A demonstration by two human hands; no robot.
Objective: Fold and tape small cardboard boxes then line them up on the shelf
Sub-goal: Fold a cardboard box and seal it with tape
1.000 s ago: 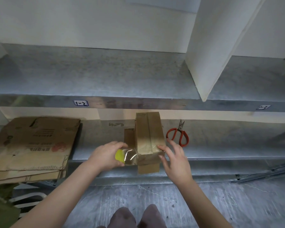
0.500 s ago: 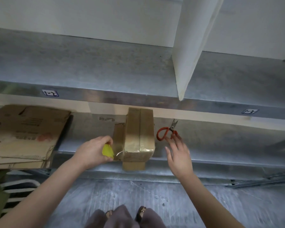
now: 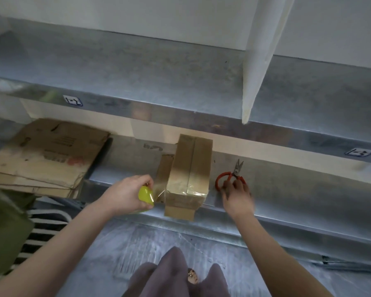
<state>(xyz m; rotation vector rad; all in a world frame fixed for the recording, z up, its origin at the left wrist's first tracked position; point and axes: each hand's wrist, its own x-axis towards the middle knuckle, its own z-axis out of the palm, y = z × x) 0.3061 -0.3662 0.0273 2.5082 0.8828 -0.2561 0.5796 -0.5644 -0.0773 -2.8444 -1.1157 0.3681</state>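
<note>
Galvanised shelving, two tiers, seen from above; work surface is the lower galvanised metal shelf [image 3: 287, 189].

Task item: small brown cardboard box [image 3: 189, 174] lies lengthwise on that shelf. Its near end overhangs the front lip, and one loose flap hangs down at 6 o'clock. The top seam is already covered with glossy tape.

At 9 o'clock of the box, the left hand [image 3: 124, 196] is closed around a yellow-green tape roll [image 3: 146, 196]. A strip of clear tape [image 3: 159, 190] runs taut from the roll to the box's near corner.

At 3 o'clock, the right hand [image 3: 237, 196] has its fingers curled down onto the loops of the red-handled scissors [image 3: 229, 179], which lie flat on the shelf with blades pointing to 12. Motion blur; cannot tell whether the grip is set.

Step, as judged: taping, at the cut-off. Next move calls for lifting the scissors, bringing them across the box to the taut strip, and snipping close to the corner while the left hand holds tension. The hanging flap then needs closing.

Surroundings: stack of flattened brown cardboard sheets [image 3: 45, 157] at 9 o'clock, well apart. White upright divider panel [image 3: 259, 61] on the upper shelf at 1 o'clock. Olive-green fabric [image 3: 4, 221] at 8 o'clock.

Obstruction: the box itself sits between scissors and strip.
</note>
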